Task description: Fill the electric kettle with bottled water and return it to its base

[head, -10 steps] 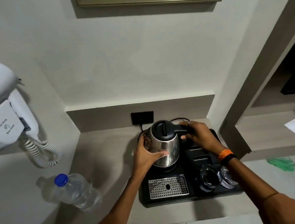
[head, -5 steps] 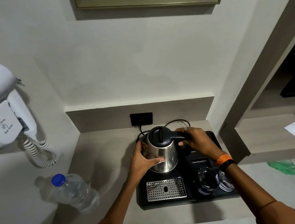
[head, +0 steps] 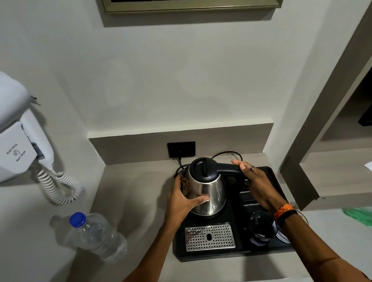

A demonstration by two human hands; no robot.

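A steel electric kettle (head: 207, 190) with a black lid and handle stands upright at the back of a black tray (head: 271, 174). Its base is hidden beneath it. My left hand (head: 181, 202) cups the kettle's left side, thumb across the front. My right hand (head: 256, 179) rests on the black handle, with the fingers loosely curled over it and the thumb raised. A clear water bottle (head: 96, 236) with a blue cap on stands apart on the counter's left, untouched.
The tray also holds a perforated metal drip grate (head: 209, 237) at the front and upturned glasses (head: 261, 228) under my right wrist. The kettle's cord runs to a black wall socket (head: 181, 149). A wall hair dryer (head: 5, 138) hangs at left. A shelf unit stands at right.
The kettle has sunk a little toward the tray and straightened. My right hand's tight fist on the handle has loosened, with the thumb lifted. My left hand stays on the body.
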